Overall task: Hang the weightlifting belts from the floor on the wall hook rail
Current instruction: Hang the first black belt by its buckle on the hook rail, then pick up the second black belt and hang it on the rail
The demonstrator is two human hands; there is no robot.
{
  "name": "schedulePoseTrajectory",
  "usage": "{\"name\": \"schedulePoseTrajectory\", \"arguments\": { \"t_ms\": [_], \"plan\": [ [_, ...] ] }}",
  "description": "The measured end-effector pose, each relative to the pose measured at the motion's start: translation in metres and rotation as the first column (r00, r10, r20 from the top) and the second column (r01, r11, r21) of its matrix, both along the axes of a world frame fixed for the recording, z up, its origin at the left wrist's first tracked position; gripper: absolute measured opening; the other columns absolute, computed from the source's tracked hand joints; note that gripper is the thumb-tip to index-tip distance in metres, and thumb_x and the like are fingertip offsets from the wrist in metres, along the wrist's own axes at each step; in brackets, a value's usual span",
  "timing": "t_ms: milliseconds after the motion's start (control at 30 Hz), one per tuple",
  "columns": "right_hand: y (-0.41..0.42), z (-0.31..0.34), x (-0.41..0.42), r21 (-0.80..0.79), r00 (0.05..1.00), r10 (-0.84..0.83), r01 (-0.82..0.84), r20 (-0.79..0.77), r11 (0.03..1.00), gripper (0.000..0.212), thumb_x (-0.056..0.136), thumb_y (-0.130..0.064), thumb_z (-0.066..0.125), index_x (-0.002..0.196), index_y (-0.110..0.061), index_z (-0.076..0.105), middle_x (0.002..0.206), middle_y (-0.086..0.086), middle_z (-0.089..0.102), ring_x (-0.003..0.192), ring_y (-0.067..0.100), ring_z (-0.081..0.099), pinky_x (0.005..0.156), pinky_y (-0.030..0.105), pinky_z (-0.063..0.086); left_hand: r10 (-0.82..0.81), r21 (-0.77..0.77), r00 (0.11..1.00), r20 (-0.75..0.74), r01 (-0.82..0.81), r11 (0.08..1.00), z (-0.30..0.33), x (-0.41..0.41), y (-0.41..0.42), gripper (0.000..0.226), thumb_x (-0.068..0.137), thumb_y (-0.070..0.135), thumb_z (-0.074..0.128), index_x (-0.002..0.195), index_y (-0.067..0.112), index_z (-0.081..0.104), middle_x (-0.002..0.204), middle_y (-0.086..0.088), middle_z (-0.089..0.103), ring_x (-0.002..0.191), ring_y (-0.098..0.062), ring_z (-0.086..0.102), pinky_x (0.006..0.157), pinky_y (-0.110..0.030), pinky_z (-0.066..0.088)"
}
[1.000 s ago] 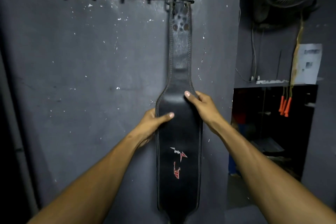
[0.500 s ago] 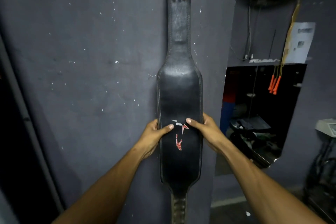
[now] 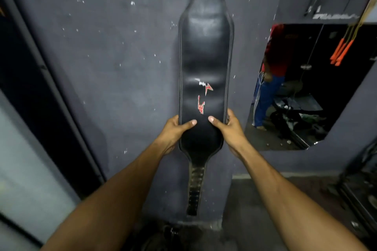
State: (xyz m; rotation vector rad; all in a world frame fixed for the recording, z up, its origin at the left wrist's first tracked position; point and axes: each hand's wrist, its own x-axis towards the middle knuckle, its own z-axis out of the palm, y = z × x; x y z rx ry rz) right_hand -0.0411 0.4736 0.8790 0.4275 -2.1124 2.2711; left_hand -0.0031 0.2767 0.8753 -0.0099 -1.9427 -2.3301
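While your left hand (image 3: 175, 130) and right hand (image 3: 228, 128) pinch the hanging belt (image 3: 205, 55) against the wall (image 3: 114, 51), release it, then fetch what looks like another belt (image 3: 173, 232) near your feet.

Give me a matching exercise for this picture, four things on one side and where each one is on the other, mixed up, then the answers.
Things:
1. wide black leather weightlifting belt
2. left hand
3. right hand
4. orange handles on cords

Places:
A. gripping the belt's right edge
B. dangling at the far right, in front of the dark opening
C. hanging flat against the grey wall, in the middle
D. gripping the belt's left edge

Pairs: 1-C, 2-D, 3-A, 4-B
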Motion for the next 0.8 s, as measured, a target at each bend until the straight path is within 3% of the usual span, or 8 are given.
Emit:
{"name": "schedulePoseTrajectory", "arguments": {
  "t_ms": [100,200,300,367,533,600,700,800],
  "plan": [
    [0.003,-0.011,0.009,0.001,0.999,-0.021,0.021,0.042,1.000,0.058,0.090,-0.014,0.079,0.139,-0.019,0.048,0.130,0.007,0.072,0.118,0.024,0.071,0.105,0.046,0.056,0.016,-0.089,0.999,0.038,-0.013,0.996,-0.013,0.020,0.003,0.046,0.091,0.007,0.073,0.135,0.004,0.060,0.127,-0.009,0.072,0.113,-0.020,0.071,0.097,-0.030,0.057],
    [0.007,-0.037,0.019,0.142,0.996,-0.018,0.005,0.089,0.990,0.064,0.090,-0.018,0.080,0.144,-0.012,0.046,0.132,0.009,0.070,0.121,0.023,0.068,0.109,0.045,0.053,0.096,-0.150,0.991,0.093,-0.081,0.985,-0.047,0.048,0.004,0.051,0.093,0.012,0.071,0.140,0.008,0.052,0.135,-0.007,0.066,0.114,-0.013,0.067,0.097,-0.027,0.056],
    [0.009,-0.079,0.034,0.266,0.979,-0.062,0.008,0.193,0.964,0.068,0.090,-0.027,0.080,0.146,-0.016,0.043,0.124,0.006,0.068,0.116,0.021,0.065,0.106,0.039,0.052,0.204,-0.206,0.958,0.201,-0.162,0.965,-0.089,0.072,-0.001,0.061,0.093,0.022,0.072,0.146,0.018,0.042,0.143,0.000,0.050,0.125,-0.017,0.053,0.097,-0.033,0.047],
    [0.007,-0.110,0.045,0.320,0.952,-0.095,-0.003,0.290,0.948,0.070,0.089,-0.034,0.080,0.147,-0.019,0.043,0.130,0.007,0.064,0.119,0.022,0.062,0.106,0.035,0.048,0.222,-0.190,0.940,0.260,-0.175,0.966,-0.117,0.083,-0.007,0.059,0.094,0.020,0.071,0.146,0.017,0.042,0.141,-0.002,0.048,0.124,-0.018,0.052,0.097,-0.032,0.043],
    [-0.013,-0.190,0.074,0.384,0.879,-0.045,-0.161,0.474,0.909,0.064,0.091,-0.039,0.078,0.142,-0.014,0.050,0.130,0.014,0.068,0.118,0.027,0.067,0.109,0.047,0.051,0.275,-0.175,0.865,0.419,-0.220,0.960,-0.185,0.115,-0.016,0.045,0.095,0.007,0.067,0.137,0.005,0.049,0.129,-0.010,0.058,0.114,-0.020,0.056,0.090,-0.029,0.049],
    [-0.026,-0.216,0.083,0.377,0.846,-0.019,-0.216,0.532,0.901,0.059,0.093,-0.038,0.076,0.140,-0.013,0.053,0.131,0.013,0.067,0.110,0.023,0.070,0.102,0.043,0.056,0.280,-0.149,0.838,0.468,-0.238,0.960,-0.211,0.129,-0.024,0.038,0.095,-0.001,0.064,0.131,-0.002,0.052,0.120,-0.014,0.060,0.111,-0.022,0.056,0.098,-0.032,0.046],
    [-0.047,-0.250,0.092,0.363,0.807,-0.006,-0.259,0.591,0.895,0.050,0.095,-0.036,0.074,0.135,-0.013,0.058,0.130,0.009,0.067,0.096,0.014,0.071,0.085,0.031,0.056,0.286,-0.146,0.784,0.551,-0.247,0.958,-0.242,0.146,-0.038,0.026,0.094,-0.003,0.065,0.119,-0.003,0.058,0.105,-0.014,0.065,0.094,-0.021,0.061,0.086,-0.030,0.049],
    [-0.067,-0.285,0.098,0.360,0.771,-0.030,-0.262,0.636,0.895,0.044,0.095,-0.035,0.074,0.130,-0.014,0.059,0.124,0.009,0.070,0.094,0.015,0.071,0.082,0.031,0.055,0.300,-0.151,0.739,0.603,-0.263,0.953,-0.273,0.155,-0.054,0.020,0.093,-0.009,0.063,0.112,-0.004,0.059,0.099,-0.018,0.063,0.081,-0.018,0.059,0.082,-0.033,0.049]
  ]
}}
